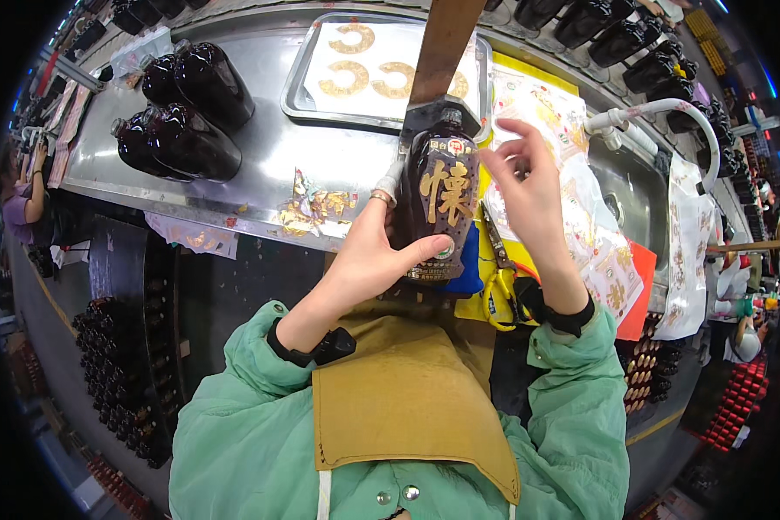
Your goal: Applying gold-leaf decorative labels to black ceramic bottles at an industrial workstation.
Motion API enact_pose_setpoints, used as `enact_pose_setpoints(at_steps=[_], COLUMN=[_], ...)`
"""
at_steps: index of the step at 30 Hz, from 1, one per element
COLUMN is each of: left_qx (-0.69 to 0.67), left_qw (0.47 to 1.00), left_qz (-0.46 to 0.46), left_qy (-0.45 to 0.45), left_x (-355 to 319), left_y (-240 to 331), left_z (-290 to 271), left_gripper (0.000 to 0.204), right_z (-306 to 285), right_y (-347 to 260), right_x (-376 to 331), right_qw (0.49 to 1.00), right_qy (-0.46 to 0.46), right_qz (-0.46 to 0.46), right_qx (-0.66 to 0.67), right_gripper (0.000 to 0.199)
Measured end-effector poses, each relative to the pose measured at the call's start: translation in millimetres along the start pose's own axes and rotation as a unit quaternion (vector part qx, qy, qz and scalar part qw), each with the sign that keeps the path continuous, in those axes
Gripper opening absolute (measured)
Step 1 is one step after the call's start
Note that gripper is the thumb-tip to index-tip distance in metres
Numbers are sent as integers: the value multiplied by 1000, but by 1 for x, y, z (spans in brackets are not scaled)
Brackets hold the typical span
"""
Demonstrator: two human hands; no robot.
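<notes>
The left hand (360, 251) grasps one dark bottle (432, 234) at the near side of the tray (347, 120); the right hand (533, 182), fingers bent near the tray's right corner, may be pinching something, I cannot tell; the bottle's gold lettering (446, 192) looks done, four gold horseshoe pieces (363, 78) in the tray apparently remain, four more bottles (191, 139) left of it

We record the brown post (446, 48) cut off at the top edge, the dark bottle (442, 182) partly behind the left grip (374, 247).
</notes>
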State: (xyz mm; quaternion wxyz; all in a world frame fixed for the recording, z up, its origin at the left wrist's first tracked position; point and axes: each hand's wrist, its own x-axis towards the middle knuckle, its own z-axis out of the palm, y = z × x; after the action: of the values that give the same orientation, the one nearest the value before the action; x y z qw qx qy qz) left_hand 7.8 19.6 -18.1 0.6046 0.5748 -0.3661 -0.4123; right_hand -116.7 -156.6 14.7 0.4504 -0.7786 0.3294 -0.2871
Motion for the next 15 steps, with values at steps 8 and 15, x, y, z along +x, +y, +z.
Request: enact_pose_setpoints(at_steps=[8, 15], left_qx=[-85, -114], left_qw=[995, 991], left_qz=[-48, -73], left_qy=[-17, -17], left_x=[-1, 1], left_y=[-1, 2], left_z=[-2, -2], left_gripper=[89, 88], right_z=[23, 23], right_y=[9, 11], right_x=[8, 9], right_qw=[984, 970], right_qy=[-53, -44], right_qz=[116, 146], right_qx=[126, 189], right_gripper=[52, 51])
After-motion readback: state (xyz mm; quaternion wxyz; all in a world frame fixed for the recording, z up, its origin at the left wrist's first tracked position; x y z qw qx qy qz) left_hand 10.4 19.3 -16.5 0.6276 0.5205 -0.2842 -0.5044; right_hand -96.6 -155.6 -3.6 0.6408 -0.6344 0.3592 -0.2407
